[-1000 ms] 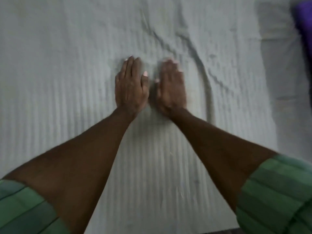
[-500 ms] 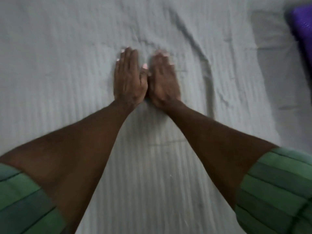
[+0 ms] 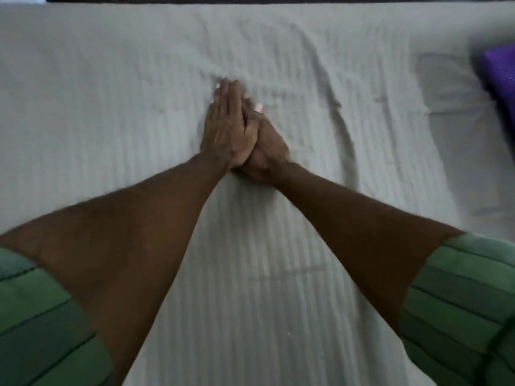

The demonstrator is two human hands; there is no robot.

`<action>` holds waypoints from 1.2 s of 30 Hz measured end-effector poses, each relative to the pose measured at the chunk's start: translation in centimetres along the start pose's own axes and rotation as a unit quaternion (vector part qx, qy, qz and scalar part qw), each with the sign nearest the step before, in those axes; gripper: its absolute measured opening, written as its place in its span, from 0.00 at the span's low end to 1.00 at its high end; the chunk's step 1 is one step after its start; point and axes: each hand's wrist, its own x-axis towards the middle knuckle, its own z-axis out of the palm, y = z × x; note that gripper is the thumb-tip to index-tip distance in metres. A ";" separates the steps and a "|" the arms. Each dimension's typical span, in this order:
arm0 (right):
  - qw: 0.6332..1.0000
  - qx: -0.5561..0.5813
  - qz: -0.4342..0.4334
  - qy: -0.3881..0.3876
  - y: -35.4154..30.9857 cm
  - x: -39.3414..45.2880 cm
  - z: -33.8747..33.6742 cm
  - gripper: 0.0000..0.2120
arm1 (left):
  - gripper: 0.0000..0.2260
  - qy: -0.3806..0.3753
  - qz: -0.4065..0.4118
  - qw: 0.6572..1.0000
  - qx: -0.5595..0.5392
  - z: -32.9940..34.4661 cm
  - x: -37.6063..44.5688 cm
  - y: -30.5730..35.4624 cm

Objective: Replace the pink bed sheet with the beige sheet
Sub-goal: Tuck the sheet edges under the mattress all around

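Observation:
The pale beige sheet (image 3: pixel 111 121) with fine ribbed stripes covers the whole bed in the head view. Both my arms reach forward over its middle. My left hand (image 3: pixel 227 126) lies flat on the sheet with straight fingers pointing away from me. My right hand (image 3: pixel 267 146) lies close beside it, partly tucked under the left hand, fingers straight and pressing on the cloth. Creases curve through the sheet (image 3: pixel 337 112) to the right of my hands. No pink sheet is in view.
A purple object (image 3: pixel 498 76) lies at the right edge on the bed. A pillow-like bump (image 3: pixel 446 82) sits under the sheet near it. The far edge of the bed (image 3: pixel 250 4) meets a dark strip at the top.
My hands slid forward across the sheet and came together, the left now overlapping the right. The far bed edge has come into view.

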 end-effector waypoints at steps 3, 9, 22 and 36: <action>0.997 -0.067 -0.033 -0.022 3.2 1.5 -0.6 0.36 | 0.36 -0.012 0.008 1.000 0.022 -0.7 1.3 -0.9; 0.938 -0.040 0.335 0.082 7.2 3.8 -3.5 0.34 | 0.35 -0.063 0.047 0.995 0.054 -2.3 3.8 -1.0; 0.964 -0.075 0.253 0.040 14.5 5.3 -7.3 0.32 | 0.33 -0.069 -0.091 0.991 0.075 0.1 7.2 4.1; 0.965 -0.054 0.246 0.066 19.6 -0.2 -7.7 0.33 | 0.33 -0.123 -0.023 0.992 0.011 6.7 7.9 12.7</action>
